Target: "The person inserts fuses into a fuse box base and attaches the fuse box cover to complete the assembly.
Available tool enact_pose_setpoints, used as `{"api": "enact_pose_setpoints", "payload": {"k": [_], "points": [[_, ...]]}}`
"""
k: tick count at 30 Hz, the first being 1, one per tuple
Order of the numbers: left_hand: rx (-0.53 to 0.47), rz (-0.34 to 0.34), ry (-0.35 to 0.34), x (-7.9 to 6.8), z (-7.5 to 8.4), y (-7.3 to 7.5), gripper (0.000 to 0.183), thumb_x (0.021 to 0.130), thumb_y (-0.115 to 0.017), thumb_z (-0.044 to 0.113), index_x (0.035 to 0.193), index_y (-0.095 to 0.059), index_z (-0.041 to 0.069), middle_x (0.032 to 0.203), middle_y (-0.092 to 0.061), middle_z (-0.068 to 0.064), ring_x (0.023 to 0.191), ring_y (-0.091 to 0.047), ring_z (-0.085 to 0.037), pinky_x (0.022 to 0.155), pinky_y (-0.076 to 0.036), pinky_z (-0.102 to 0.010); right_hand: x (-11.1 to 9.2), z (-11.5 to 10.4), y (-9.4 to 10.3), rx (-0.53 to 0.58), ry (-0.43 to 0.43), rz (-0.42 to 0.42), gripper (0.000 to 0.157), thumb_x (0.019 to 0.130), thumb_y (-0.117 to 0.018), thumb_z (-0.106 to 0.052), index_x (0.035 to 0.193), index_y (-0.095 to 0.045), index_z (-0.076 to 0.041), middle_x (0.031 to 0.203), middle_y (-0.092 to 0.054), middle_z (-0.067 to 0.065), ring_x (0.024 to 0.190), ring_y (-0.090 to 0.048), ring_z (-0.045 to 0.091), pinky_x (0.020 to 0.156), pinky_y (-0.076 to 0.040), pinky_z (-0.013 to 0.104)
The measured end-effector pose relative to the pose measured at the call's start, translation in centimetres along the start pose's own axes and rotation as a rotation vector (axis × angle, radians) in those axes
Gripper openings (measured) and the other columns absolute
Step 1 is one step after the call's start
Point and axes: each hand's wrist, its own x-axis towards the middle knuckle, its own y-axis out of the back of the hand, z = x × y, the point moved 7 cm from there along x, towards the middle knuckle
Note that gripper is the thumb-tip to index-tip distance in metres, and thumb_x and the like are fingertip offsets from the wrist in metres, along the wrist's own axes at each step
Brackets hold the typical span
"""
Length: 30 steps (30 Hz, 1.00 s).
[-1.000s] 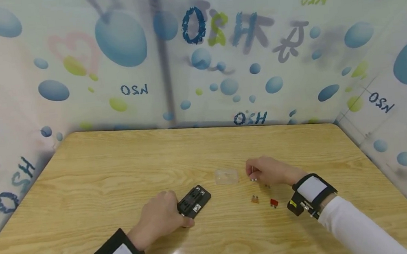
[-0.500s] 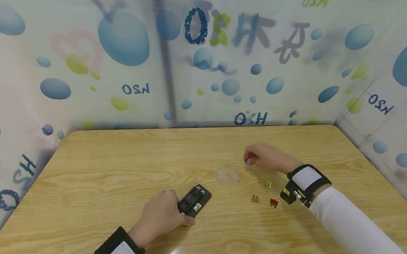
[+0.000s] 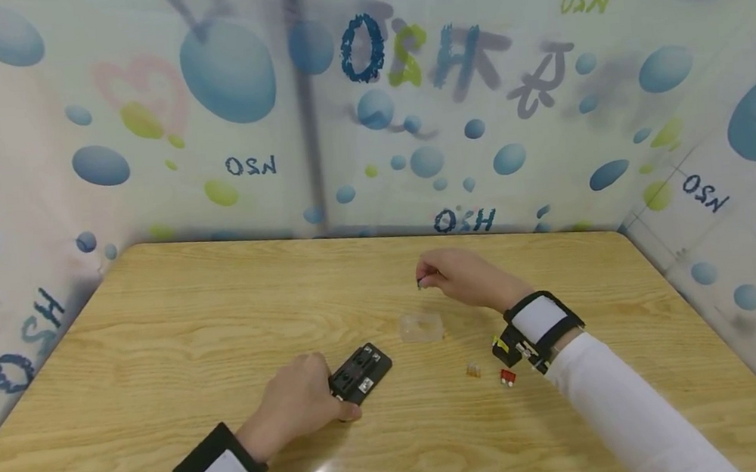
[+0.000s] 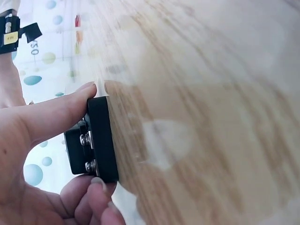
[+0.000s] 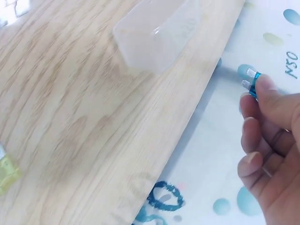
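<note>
My left hand (image 3: 298,399) grips a black fuse block (image 3: 362,374) at its near end, with the block resting on the table. Metal screw terminals show on the end of the block in the left wrist view. My right hand (image 3: 467,277) is raised beyond the clear plastic cover (image 3: 421,328). Between thumb and forefinger it pinches a small blue blade fuse (image 5: 254,84), whose two metal prongs point away from the fingers. An orange blade fuse (image 3: 474,370) and a red blade fuse (image 3: 508,378) lie right of the block. In the right wrist view a yellow fuse (image 5: 8,174) shows at the left edge.
The wooden table (image 3: 220,304) ends at a back edge against a printed curtain (image 3: 155,121) with blue spots and letters. The right wrist's strap and camera (image 3: 530,328) hang over the yellow fuse's spot in the head view.
My right hand has lifted the blue fuse from the table and moved it left and away, toward the back edge. My left hand and the fuse block have stayed put.
</note>
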Motion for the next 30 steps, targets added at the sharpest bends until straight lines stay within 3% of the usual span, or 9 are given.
{"api": "enact_pose_setpoints", "payload": {"k": [13, 23, 30], "points": [[0.028, -0.003, -0.008, 0.2, 0.0, 0.3, 0.049, 0.051, -0.090, 0.043, 0.062, -0.059, 0.006, 0.062, -0.059, -0.003, 0.052, -0.050, -0.015, 0.043, -0.035, -0.027, 2.2, -3.8, 0.6, -0.031, 0.075, 0.010, 0.009, 0.096, -0.057, -0.011, 0.095, -0.065, -0.006, 0.091, -0.069, 0.009, 0.082, -0.062, 0.018, 0.078, -0.055, 0.040], [0.014, -0.017, 0.000, 0.2, 0.0, 0.1, 0.048, 0.051, -0.090, 0.042, 0.061, -0.059, 0.007, 0.062, -0.059, -0.003, 0.052, -0.050, -0.015, 0.044, -0.034, -0.027, 3.0, -7.0, -0.7, -0.056, 0.221, 0.040, 0.009, 0.094, -0.061, -0.012, 0.091, -0.068, -0.008, 0.086, -0.072, 0.004, 0.078, -0.064, 0.012, 0.072, -0.056, 0.033], [0.028, -0.015, 0.004, 0.3, -0.1, 0.2, 0.049, 0.050, -0.090, 0.043, 0.061, -0.058, 0.007, 0.062, -0.059, -0.003, 0.053, -0.050, -0.015, 0.044, -0.035, -0.027, 3.3, -8.5, -1.1, -0.049, 0.261, 0.050, 0.007, 0.094, -0.061, -0.012, 0.091, -0.066, -0.009, 0.087, -0.070, 0.003, 0.077, -0.062, 0.009, 0.070, -0.055, 0.030]]}}
